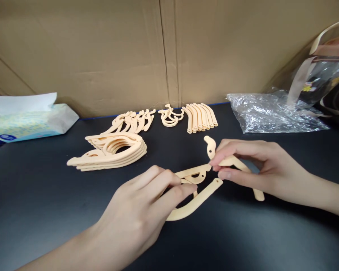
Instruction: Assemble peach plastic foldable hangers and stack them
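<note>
My left hand [147, 203] grips a beige plastic folding hanger [196, 205], its fingers covering the hanger's middle and left side. One curved arm of that hanger runs along the front and ends in a small hole. My right hand [251, 162] pinches another beige hanger arm [238, 163] between thumb and fingers, just right of the first hanger. A short curved end piece [210, 146] with a hole sticks up at my right fingertips; whether it is joined to the pinched arm is hidden.
Left of my hands lies a stack of folded beige hangers [118, 160]. Behind are loose short pieces [134, 122], several hooks [169, 116] and a row of curved arms [200, 117]. A tissue pack [36, 120], a clear plastic bag [265, 114] and a transparent bottle [324, 79] flank them before a cardboard wall [101, 52].
</note>
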The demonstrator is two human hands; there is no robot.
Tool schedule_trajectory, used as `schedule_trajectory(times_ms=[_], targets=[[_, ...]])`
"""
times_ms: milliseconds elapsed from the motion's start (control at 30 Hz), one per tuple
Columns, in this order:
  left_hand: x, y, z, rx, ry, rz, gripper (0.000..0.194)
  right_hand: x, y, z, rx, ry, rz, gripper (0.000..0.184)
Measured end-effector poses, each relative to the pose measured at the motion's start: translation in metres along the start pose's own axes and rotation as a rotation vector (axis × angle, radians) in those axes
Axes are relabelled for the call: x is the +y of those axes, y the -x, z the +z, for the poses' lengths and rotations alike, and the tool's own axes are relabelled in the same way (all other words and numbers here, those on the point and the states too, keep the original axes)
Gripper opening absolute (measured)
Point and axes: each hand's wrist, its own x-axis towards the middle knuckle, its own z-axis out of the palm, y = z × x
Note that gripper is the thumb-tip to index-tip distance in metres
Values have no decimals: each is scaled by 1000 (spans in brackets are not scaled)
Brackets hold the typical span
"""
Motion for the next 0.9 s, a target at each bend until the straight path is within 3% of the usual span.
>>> schedule_trajectory(times_ms=[200, 467, 900], targets=[[3, -6, -3, 4, 34, -46, 19, 1, 2, 3, -90, 153, -156, 12], [2, -4, -1, 54, -71, -54, 23, 1, 1, 4, -88, 152, -191, 13], [0, 3, 1, -63, -54, -72, 29, 1, 2, 3, -119, 149, -174, 16]])
